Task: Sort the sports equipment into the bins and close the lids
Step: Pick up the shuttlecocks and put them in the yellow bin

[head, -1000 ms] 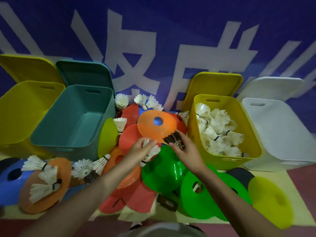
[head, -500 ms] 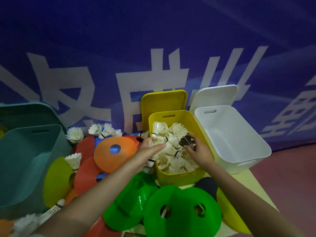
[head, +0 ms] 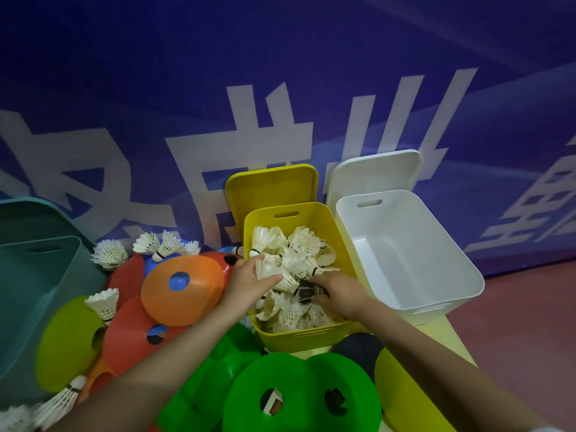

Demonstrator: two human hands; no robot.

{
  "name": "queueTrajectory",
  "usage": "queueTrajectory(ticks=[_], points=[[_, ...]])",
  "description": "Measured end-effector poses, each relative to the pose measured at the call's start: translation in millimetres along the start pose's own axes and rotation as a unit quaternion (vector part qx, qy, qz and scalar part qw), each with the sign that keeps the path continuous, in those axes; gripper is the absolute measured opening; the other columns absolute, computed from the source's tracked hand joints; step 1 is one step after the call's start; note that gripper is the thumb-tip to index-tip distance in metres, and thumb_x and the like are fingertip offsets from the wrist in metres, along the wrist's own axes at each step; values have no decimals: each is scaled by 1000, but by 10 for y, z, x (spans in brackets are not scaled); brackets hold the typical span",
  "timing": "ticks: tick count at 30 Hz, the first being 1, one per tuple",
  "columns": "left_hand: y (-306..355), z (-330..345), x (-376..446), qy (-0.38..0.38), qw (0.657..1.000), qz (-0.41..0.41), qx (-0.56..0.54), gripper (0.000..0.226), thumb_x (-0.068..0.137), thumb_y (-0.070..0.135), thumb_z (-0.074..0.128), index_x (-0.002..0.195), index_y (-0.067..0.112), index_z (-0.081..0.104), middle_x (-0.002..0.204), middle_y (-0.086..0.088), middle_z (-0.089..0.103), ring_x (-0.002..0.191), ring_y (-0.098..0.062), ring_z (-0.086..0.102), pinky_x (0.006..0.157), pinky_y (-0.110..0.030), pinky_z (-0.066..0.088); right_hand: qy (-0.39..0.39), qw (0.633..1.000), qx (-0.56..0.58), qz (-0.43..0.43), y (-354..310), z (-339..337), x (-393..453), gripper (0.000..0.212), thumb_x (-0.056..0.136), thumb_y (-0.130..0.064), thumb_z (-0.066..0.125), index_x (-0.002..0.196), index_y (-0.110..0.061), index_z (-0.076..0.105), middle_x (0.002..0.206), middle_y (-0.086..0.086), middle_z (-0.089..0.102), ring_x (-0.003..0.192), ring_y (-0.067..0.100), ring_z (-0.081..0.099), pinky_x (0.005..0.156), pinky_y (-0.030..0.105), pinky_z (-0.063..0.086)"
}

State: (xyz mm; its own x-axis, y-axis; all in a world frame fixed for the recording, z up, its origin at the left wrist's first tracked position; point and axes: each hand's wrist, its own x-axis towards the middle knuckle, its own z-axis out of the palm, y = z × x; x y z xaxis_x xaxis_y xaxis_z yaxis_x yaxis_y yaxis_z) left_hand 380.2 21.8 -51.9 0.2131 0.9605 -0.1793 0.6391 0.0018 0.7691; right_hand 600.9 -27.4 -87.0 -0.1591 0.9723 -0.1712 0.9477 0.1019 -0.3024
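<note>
1. Yellow plastic bin [head: 335,333]: open, its yellow lid [head: 271,185] propped upright behind it; it is heaped with white feather shuttlecocks [head: 299,244].
2. Left hand [head: 249,283]: over the bin's left rim, its grip curled round a white shuttlecock [head: 265,269] held among the heap.
3. Right hand [head: 339,293]: inside the bin, its grip pinching a dark feather shuttlecock [head: 307,291] low over the white ones.
4. White plastic bin [head: 452,260]: just beside the yellow one on the right, lid up, nothing visible inside. A teal plastic bin [head: 28,291] stands well apart on the left.
5. Unsorted items: loose white shuttlecocks [head: 109,254] lie on flat plastic marker discs with centre holes, among them an orange disc [head: 187,291] and a green disc [head: 280,381].
6. Handling, as judged: shuttlecocks are very light and their feather skirts crush easily; hold them at the cork base or cup them loosely. The discs look stiff, thin and stackable; take them by the rim.
7. Stage, as judged: shuttlecocks are being placed; discs and lids remain.
</note>
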Motion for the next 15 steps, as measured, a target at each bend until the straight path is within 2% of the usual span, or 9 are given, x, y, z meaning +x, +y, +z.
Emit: queueTrajectory(ticks=[3,6,9,12,15], points=[[60,69,61,15,998,25,57,78,79,44,72,146,23,37,142,-9,38,129,-25,42,106,-38,39,-10,999,-36,-12,52,1,-2,38,90,-37,58,124,-20,56,108,8,62,102,27,55,76,35,43],[62,85,91,-17,993,46,109,85,80,46,71,149,23,28,152,-5,33,137,-23,35,110,-38,35,-27,998,-58,-12,83,14,7,30,90,-31,57,117,-18,56,101,9,62,97,28,56,70,34,43],[24,82,40,-57,988,86,118,83,80,48,70,149,26,28,153,1,33,139,-18,34,111,-36,35,-38,997,-69,-2,89,31,9,18,89,-19,50,106,-16,56,91,7,59,86,27,55,63,31,39],[12,81,-85,-108,976,120,145,74,82,48,68,146,30,34,147,7,40,133,-14,41,106,-30,36,-35,997,-62,2,96,44,12,15,89,-15,46,101,-16,55,88,5,57,80,25,52,61,31,38],[-49,106,-183,-161,950,153,219,72,84,48,66,145,29,35,122,9,50,103,-7,52,88,-24,46,-26,999,-27,0,123,48,9,15,90,-26,48,98,-16,54,93,7,60,85,27,56,62,30,37]])
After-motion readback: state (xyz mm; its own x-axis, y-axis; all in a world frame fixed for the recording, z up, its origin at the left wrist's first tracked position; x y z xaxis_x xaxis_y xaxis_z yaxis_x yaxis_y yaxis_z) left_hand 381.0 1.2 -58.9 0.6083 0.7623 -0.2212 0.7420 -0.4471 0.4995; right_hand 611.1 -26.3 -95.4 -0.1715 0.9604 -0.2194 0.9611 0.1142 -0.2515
